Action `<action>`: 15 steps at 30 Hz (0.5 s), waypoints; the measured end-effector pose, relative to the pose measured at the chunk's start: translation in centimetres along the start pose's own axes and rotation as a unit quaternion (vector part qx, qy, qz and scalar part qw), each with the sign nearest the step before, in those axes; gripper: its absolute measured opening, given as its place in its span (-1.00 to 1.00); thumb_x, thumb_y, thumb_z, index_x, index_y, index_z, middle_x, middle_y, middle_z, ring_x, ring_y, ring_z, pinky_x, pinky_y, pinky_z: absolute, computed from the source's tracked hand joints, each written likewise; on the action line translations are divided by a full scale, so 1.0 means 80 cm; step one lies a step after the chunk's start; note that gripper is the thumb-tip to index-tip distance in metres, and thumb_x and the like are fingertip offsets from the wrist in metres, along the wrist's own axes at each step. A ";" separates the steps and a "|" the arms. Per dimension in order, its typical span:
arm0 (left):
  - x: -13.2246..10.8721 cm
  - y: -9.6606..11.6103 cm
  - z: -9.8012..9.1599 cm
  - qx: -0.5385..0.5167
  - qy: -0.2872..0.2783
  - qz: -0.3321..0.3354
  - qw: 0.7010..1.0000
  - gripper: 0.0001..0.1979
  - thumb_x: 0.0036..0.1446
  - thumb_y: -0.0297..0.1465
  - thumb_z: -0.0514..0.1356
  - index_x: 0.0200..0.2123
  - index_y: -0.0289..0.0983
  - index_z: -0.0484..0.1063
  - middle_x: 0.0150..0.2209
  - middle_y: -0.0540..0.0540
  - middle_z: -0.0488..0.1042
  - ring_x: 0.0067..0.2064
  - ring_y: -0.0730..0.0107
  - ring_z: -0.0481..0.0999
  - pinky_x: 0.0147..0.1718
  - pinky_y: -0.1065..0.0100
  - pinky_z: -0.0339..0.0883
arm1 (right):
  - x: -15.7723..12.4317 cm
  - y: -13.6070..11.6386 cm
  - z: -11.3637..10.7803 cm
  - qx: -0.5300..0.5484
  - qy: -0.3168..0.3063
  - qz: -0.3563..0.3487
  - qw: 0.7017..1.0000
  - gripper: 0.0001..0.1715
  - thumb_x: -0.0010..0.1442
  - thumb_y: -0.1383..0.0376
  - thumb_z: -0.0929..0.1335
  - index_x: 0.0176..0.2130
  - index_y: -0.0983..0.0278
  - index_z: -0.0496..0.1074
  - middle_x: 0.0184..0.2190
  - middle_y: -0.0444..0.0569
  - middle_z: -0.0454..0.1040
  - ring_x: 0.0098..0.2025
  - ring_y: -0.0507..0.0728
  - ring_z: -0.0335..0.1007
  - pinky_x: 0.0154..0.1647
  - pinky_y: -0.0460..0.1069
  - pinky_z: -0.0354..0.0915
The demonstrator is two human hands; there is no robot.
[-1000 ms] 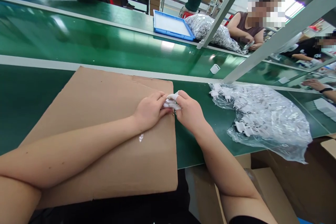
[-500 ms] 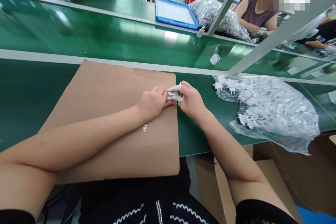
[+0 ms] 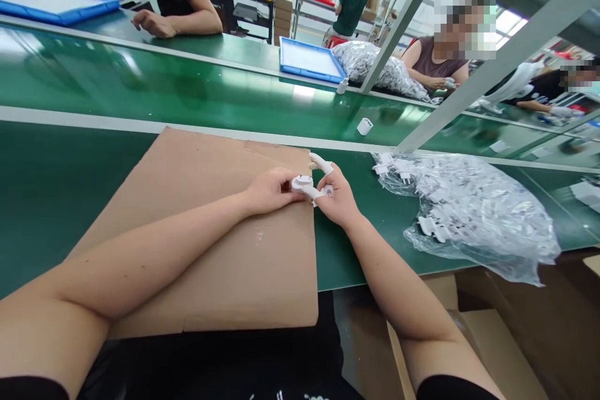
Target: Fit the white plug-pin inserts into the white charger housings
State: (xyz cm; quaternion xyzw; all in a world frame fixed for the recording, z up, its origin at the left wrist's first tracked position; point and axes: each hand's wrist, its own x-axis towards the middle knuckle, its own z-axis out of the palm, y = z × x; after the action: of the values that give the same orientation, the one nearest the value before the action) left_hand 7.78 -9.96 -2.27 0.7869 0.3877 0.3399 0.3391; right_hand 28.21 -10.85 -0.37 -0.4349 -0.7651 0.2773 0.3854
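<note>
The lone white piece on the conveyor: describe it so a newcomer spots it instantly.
Find the shiny green conveyor belt beyond the cardboard sheet. Near its closer edge, left of the slanted grey post, sits a small white piece. It stands alone and loose, unlike the pieces in the clear bag.

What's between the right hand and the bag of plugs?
Head view: only bare green bench top between the right hand, which pinches a white part, and the bag of plugs.
</note>
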 end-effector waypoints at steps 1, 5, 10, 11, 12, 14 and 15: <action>0.000 0.001 -0.004 -0.052 -0.009 -0.025 0.998 -0.67 0.18 -0.09 0.28 -0.18 -0.24 0.51 -0.30 -0.04 0.50 -0.30 0.28 0.46 -0.32 0.33 0.34 | 0.000 0.000 -0.002 0.010 -0.006 0.003 1.000 -0.29 0.15 0.17 0.44 0.26 0.08 0.28 -0.08 -0.05 0.40 -0.43 -0.02 0.22 -0.38 -0.07 0.28; 0.001 0.012 -0.018 -0.193 -0.035 -0.097 0.976 -0.52 0.08 -0.01 0.34 -0.15 -0.31 0.50 -0.28 -0.09 0.52 -0.26 0.23 0.49 -0.25 0.29 0.36 | 0.001 -0.002 -0.010 0.060 -0.053 -0.011 0.997 -0.18 0.09 0.14 0.51 0.28 0.09 0.28 -0.33 -0.13 0.38 -0.47 0.01 0.19 -0.46 -0.06 0.24; -0.003 0.030 -0.019 -0.348 -0.099 -0.103 0.926 -0.46 0.12 -0.01 0.33 -0.02 -0.30 0.44 -0.05 -0.20 0.52 -0.02 0.10 0.49 -0.01 0.17 0.37 | 0.001 -0.005 -0.014 0.064 -0.070 -0.060 0.994 -0.31 0.09 0.13 0.52 0.19 0.09 0.41 -0.38 -0.13 0.36 -0.45 0.03 0.24 -0.45 -0.05 0.24; -0.005 0.032 -0.016 -0.341 -0.087 -0.091 0.932 -0.46 0.16 0.00 0.30 0.01 -0.29 0.42 -0.06 -0.20 0.51 -0.04 0.11 0.49 -0.03 0.17 0.38 | 0.001 -0.005 -0.014 0.061 -0.058 -0.064 0.994 -0.36 0.10 0.11 0.51 0.15 0.09 0.45 -0.36 -0.12 0.38 -0.43 0.03 0.25 -0.45 -0.05 0.24; -0.006 0.033 -0.014 -0.313 -0.066 -0.072 0.945 -0.45 0.19 0.01 0.27 0.06 -0.28 0.39 -0.08 -0.19 0.51 -0.07 0.13 0.49 -0.06 0.18 0.38 | 0.000 -0.006 -0.014 0.061 -0.046 -0.067 0.995 -0.42 0.10 0.10 0.51 0.11 0.09 0.48 -0.33 -0.10 0.39 -0.42 0.03 0.26 -0.45 -0.05 0.24; -0.009 0.031 -0.011 -0.204 -0.016 -0.016 0.979 -0.40 0.24 0.03 0.20 0.14 -0.27 0.31 -0.08 -0.18 0.48 -0.10 0.14 0.47 -0.11 0.19 0.37 | -0.001 -0.008 -0.012 0.069 -0.022 -0.063 0.995 -0.45 0.08 0.07 0.51 0.06 0.11 0.51 -0.33 -0.09 0.40 -0.44 0.02 0.24 -0.47 -0.05 0.22; -0.010 0.029 -0.011 -0.133 0.004 0.014 0.991 -0.38 0.25 0.05 0.18 0.16 -0.27 0.28 -0.08 -0.19 0.47 -0.11 0.13 0.46 -0.13 0.19 0.35 | -0.002 -0.010 -0.011 0.078 -0.013 -0.057 0.995 -0.43 0.07 0.07 0.52 0.06 0.12 0.50 -0.34 -0.10 0.39 -0.47 0.01 0.21 -0.48 -0.06 0.21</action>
State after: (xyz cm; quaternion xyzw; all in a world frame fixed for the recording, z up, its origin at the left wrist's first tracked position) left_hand 7.60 -11.52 -0.17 0.7387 0.3293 0.3964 0.4346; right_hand 28.66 -11.29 0.65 -0.3559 -0.7696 0.3193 0.4233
